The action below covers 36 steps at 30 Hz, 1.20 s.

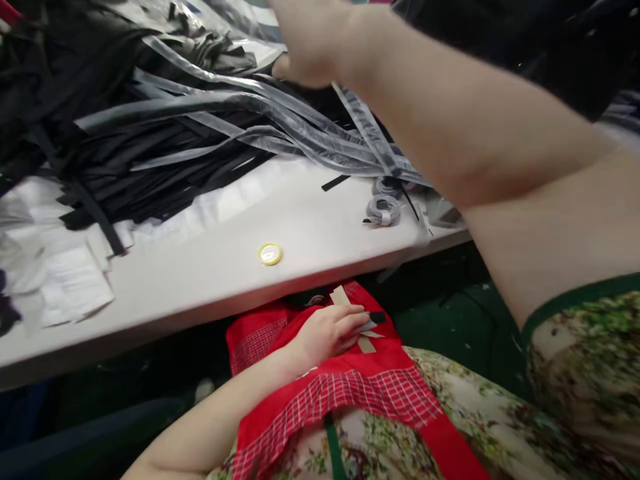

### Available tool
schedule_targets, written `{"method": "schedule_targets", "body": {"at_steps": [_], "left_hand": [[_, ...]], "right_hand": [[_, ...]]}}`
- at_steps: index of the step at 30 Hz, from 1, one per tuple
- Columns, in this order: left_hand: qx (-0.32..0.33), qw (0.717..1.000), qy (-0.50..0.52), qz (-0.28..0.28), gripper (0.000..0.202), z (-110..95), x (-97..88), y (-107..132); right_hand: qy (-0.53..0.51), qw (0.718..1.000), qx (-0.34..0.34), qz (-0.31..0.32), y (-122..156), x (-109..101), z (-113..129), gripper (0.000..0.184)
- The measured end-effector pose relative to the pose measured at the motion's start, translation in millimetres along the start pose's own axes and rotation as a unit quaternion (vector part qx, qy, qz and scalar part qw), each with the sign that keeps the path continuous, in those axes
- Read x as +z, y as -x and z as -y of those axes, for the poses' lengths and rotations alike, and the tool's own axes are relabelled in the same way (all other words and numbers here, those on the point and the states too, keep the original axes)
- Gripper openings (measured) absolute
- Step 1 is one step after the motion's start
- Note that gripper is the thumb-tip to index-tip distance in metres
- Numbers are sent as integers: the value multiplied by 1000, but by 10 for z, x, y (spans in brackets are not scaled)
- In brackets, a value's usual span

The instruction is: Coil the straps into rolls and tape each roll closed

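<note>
Though blurred, right hand (311, 41) at strips (225, 101), left hand (330, 331) on apron (360, 390).

I am reading no text, label, brand or number anywhere; the white paper slips (75, 287) on the table (300, 227) are showing only blur.

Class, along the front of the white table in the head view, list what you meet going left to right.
White paper slips → yellow ring → grey coiled cord.
</note>
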State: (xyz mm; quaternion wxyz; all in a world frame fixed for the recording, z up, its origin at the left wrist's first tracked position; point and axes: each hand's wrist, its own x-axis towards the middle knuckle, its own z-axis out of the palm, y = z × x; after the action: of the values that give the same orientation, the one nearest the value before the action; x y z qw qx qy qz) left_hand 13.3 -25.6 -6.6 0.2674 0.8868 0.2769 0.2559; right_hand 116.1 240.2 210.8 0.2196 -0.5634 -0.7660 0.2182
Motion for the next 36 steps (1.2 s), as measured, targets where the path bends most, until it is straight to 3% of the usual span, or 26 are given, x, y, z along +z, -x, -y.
{"method": "schedule_targets", "body": {"at_steps": [2,3,5,7,9,12,14,15,20,23,26,28,30,32,34,36], "left_hand": [[73,992,-98,13,30,-64,-50,72],[103,986,-129,27,31,-93,-70,100],[138,978,-147,52,32,-129,-80,137],[144,978,-137,70,32,-128,-47,149],[143,977,-128,89,33,-110,11,141],[149,976,-126,101,33,-98,89,97],[155,975,-131,92,33,-112,117,51],[157,975,-135,87,33,-122,123,28],[169,973,-151,43,32,-177,99,-44],[159,973,-168,26,30,-193,69,-50],[145,973,-177,44,31,-200,47,-44],[132,973,-180,56,32,-203,38,-32],[121,974,-184,52,32,-204,28,-13],[122,973,-194,34,32,-195,6,10],[117,971,-210,8,32,-170,-33,28],[103,969,-222,-16,32,-129,-85,30]], "right_hand": [[54,982,-166,78,256,179,-242,45],[48,969,-188,156,486,324,-450,36],[-76,942,-55,322,1092,681,-963,36],[-253,867,105,416,1762,1048,-1452,43],[-414,777,207,427,2339,1337,-1768,40],[-597,661,240,387,2861,1573,-1861,40],[-661,622,231,350,3002,1638,-1784,45],[-675,621,231,326,3031,1659,-1742,45],[-678,650,260,224,2965,1668,-1657,35],[-672,650,234,267,2802,1553,-1618,31],[-590,703,179,353,2532,1413,-1538,26],[-535,756,174,334,2272,1348,-1499,28],[-496,822,181,212,1954,1290,-1505,32],[-414,891,180,46,1640,1213,-1573,37],[-300,931,184,-99,1434,1115,-1677,43],[-211,946,177,-173,1422,1036,-1761,56]]}}
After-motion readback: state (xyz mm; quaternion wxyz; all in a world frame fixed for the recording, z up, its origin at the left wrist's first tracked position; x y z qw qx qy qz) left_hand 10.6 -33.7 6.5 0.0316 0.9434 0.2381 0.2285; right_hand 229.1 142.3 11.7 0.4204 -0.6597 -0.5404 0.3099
